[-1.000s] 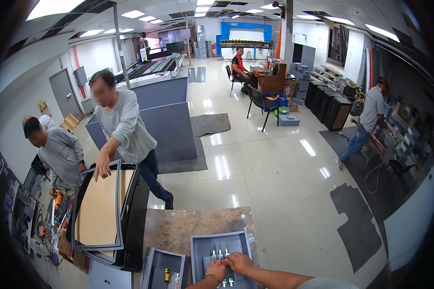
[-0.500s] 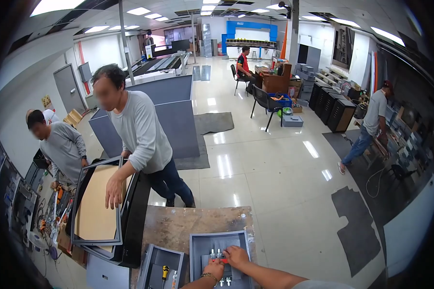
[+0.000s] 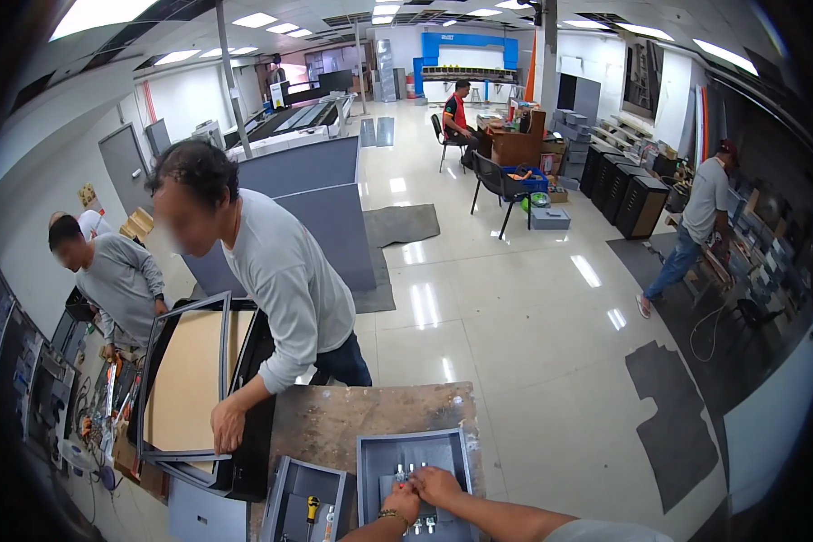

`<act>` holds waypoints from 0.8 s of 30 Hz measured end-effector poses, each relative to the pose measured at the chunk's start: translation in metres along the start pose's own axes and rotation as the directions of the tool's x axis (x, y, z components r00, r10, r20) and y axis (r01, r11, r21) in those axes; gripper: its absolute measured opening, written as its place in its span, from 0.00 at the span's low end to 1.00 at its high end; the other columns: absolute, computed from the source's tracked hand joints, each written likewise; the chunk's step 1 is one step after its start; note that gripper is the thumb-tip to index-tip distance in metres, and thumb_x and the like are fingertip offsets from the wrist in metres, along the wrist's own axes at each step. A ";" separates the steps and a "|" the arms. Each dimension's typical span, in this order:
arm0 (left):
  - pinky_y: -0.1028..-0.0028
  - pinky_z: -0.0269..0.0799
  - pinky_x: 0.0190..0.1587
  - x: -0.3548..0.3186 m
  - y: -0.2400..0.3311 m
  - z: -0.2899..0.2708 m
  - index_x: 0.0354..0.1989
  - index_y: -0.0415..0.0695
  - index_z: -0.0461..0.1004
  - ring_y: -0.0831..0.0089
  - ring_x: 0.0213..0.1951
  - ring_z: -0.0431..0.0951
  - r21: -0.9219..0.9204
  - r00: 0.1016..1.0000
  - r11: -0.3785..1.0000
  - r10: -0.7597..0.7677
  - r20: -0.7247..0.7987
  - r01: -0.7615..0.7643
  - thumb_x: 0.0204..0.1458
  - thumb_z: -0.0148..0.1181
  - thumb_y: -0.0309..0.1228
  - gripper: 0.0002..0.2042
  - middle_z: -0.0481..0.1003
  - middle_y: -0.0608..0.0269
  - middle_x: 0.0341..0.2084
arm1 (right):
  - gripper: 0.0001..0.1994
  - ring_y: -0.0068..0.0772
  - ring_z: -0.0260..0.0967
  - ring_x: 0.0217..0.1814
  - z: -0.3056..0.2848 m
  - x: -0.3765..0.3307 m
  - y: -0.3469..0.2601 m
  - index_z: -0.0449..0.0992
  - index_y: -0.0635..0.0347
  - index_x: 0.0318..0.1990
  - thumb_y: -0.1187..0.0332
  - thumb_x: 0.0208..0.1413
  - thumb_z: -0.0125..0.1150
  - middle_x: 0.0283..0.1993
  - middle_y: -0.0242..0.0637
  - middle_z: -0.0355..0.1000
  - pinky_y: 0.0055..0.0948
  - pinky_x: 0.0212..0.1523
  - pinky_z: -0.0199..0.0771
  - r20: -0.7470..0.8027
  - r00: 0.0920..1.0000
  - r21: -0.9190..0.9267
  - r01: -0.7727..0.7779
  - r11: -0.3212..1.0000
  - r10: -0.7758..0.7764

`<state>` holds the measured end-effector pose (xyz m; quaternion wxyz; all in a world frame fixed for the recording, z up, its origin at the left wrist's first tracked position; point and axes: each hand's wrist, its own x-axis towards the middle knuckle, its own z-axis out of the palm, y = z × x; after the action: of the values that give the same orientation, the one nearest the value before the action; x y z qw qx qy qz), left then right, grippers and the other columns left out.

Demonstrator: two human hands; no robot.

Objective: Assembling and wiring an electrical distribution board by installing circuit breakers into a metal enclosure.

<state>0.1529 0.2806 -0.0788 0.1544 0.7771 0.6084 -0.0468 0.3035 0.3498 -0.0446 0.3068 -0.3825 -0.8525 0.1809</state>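
The brown, scuffed worktop (image 3: pixel 370 425) ran across the lower part of your view. On its left stood a large black cabinet frame with a tan board inside (image 3: pixel 194 384), and a person in a grey long-sleeved shirt (image 3: pixel 285 280) leaned over it with one hand on its front edge. Before you lay an open grey metal enclosure box (image 3: pixel 414 452), flat on the worktop, with a smaller grey metal box (image 3: pixel 309 488) just beside it on the left; a yellow-handled tool (image 3: pixel 313 508) lay inside that one. Both your hands were inside the larger box, close together over a row of small silver terminals (image 3: pixel 405 471). Your left hand (image 3: pixel 403 502) and right hand (image 3: pixel 435 485) had fingers curled down at the terminals; I cannot tell whether either grip was clenched on anything.
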 end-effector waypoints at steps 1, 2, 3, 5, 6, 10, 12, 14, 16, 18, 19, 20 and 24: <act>0.52 0.79 0.45 -0.001 -0.001 0.001 0.45 0.45 0.76 0.46 0.47 0.74 -0.007 1.000 1.000 -0.007 0.007 0.007 0.62 0.45 0.31 0.12 0.74 0.54 0.50 | 0.10 0.48 0.76 0.39 -0.004 -0.005 -0.003 0.81 0.53 0.39 0.61 0.63 0.56 0.38 0.38 0.79 0.41 0.41 0.77 0.026 1.000 0.015 -0.016 1.000 0.016; 0.52 0.79 0.45 -0.001 0.001 -0.002 0.45 0.45 0.76 0.46 0.47 0.74 -0.012 1.000 1.000 -0.013 0.015 0.013 0.62 0.46 0.31 0.12 0.74 0.54 0.49 | 0.10 0.48 0.76 0.39 -0.011 -0.010 -0.006 0.81 0.53 0.39 0.61 0.63 0.56 0.38 0.38 0.79 0.41 0.41 0.77 0.050 0.998 0.030 -0.035 0.999 0.033; 0.52 0.79 0.45 -0.001 0.003 -0.006 0.45 0.45 0.76 0.46 0.47 0.74 -0.017 1.000 1.000 -0.019 0.022 0.020 0.62 0.46 0.31 0.12 0.74 0.54 0.49 | 0.10 0.48 0.76 0.39 -0.018 -0.014 -0.009 0.81 0.54 0.39 0.62 0.63 0.56 0.38 0.38 0.79 0.41 0.41 0.77 0.075 0.996 0.045 -0.053 0.998 0.050; 0.52 0.79 0.45 0.001 0.006 -0.013 0.45 0.45 0.76 0.46 0.47 0.74 -0.022 0.999 0.999 -0.026 0.029 0.027 0.62 0.46 0.31 0.12 0.74 0.54 0.49 | 0.10 0.48 0.76 0.39 -0.021 -0.013 -0.006 0.81 0.54 0.40 0.62 0.63 0.56 0.38 0.37 0.79 0.41 0.41 0.77 0.100 0.993 0.058 -0.070 0.996 0.064; 0.51 0.79 0.45 0.003 0.007 -0.016 0.45 0.45 0.76 0.47 0.47 0.74 -0.010 0.999 1.000 -0.022 0.024 0.022 0.62 0.46 0.31 0.12 0.74 0.54 0.49 | 0.10 0.48 0.76 0.39 -0.018 -0.008 0.001 0.81 0.54 0.39 0.62 0.62 0.56 0.38 0.38 0.79 0.41 0.41 0.77 0.100 0.989 0.038 -0.114 0.993 0.109; 0.50 0.79 0.45 0.001 0.007 -0.016 0.45 0.45 0.76 0.47 0.47 0.74 0.026 1.000 1.000 -0.010 0.018 0.010 0.62 0.46 0.31 0.12 0.75 0.54 0.49 | 0.10 0.48 0.76 0.38 -0.001 -0.002 0.014 0.80 0.55 0.39 0.62 0.62 0.57 0.38 0.38 0.79 0.41 0.41 0.77 0.097 0.964 -0.018 -0.247 0.969 0.248; 0.50 0.79 0.45 0.002 0.004 -0.006 0.45 0.45 0.77 0.46 0.48 0.74 -0.066 0.999 0.997 -0.026 0.018 0.028 0.61 0.46 0.31 0.12 0.75 0.53 0.48 | 0.10 0.49 0.76 0.38 -0.001 -0.010 0.001 0.80 0.55 0.38 0.61 0.62 0.57 0.37 0.40 0.79 0.42 0.41 0.77 0.106 0.983 0.026 -0.151 0.988 0.148; 0.49 0.79 0.45 -0.001 0.000 0.004 0.44 0.45 0.77 0.46 0.48 0.74 -0.156 0.999 0.987 -0.040 0.022 0.043 0.61 0.46 0.31 0.12 0.75 0.53 0.48 | 0.10 0.49 0.75 0.37 -0.003 -0.016 -0.012 0.80 0.56 0.37 0.61 0.62 0.58 0.36 0.41 0.78 0.42 0.41 0.77 0.109 0.993 0.072 -0.057 0.996 0.049; 0.49 0.79 0.45 0.001 0.003 0.000 0.44 0.45 0.77 0.46 0.48 0.74 -0.118 0.999 0.992 -0.047 0.025 0.050 0.61 0.46 0.31 0.12 0.75 0.54 0.48 | 0.10 0.49 0.75 0.37 -0.014 -0.008 -0.007 0.80 0.56 0.36 0.60 0.62 0.58 0.36 0.41 0.78 0.42 0.40 0.77 0.133 0.987 0.029 -0.097 0.995 0.092; 0.49 0.79 0.45 0.000 0.009 -0.015 0.44 0.45 0.77 0.47 0.48 0.74 -0.039 0.998 0.998 -0.050 0.039 0.051 0.62 0.46 0.31 0.12 0.75 0.55 0.49 | 0.11 0.49 0.75 0.37 -0.028 0.000 0.002 0.80 0.55 0.35 0.60 0.62 0.58 0.34 0.42 0.78 0.42 0.39 0.76 0.171 0.966 -0.060 -0.186 0.981 0.194; 0.49 0.79 0.45 0.001 0.012 -0.017 0.44 0.45 0.77 0.47 0.48 0.74 0.000 0.998 0.999 -0.052 0.047 0.052 0.62 0.46 0.31 0.12 0.76 0.55 0.49 | 0.11 0.49 0.75 0.37 -0.031 0.001 0.004 0.80 0.55 0.35 0.59 0.62 0.58 0.34 0.42 0.78 0.42 0.39 0.76 0.187 0.951 -0.105 -0.228 0.968 0.245; 0.49 0.79 0.45 -0.002 0.010 -0.015 0.44 0.45 0.77 0.47 0.48 0.74 0.000 0.997 0.998 -0.055 0.052 0.055 0.62 0.46 0.31 0.12 0.76 0.55 0.49 | 0.11 0.49 0.75 0.37 -0.027 -0.001 0.003 0.80 0.55 0.35 0.59 0.62 0.58 0.34 0.42 0.78 0.42 0.39 0.76 0.191 0.950 -0.101 -0.230 0.968 0.245; 0.50 0.79 0.45 -0.005 0.002 -0.006 0.45 0.45 0.76 0.48 0.48 0.74 -0.006 1.000 1.000 -0.003 -0.001 0.003 0.62 0.45 0.32 0.12 0.76 0.56 0.49 | 0.12 0.49 0.75 0.36 -0.007 -0.007 -0.002 0.81 0.54 0.34 0.58 0.62 0.57 0.33 0.42 0.77 0.42 0.37 0.76 0.152 0.978 -0.080 -0.131 0.988 0.142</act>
<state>0.1528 0.2770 -0.0711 0.1565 0.7756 0.6099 -0.0447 0.3109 0.3438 -0.0405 0.2120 -0.4352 -0.8515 0.2015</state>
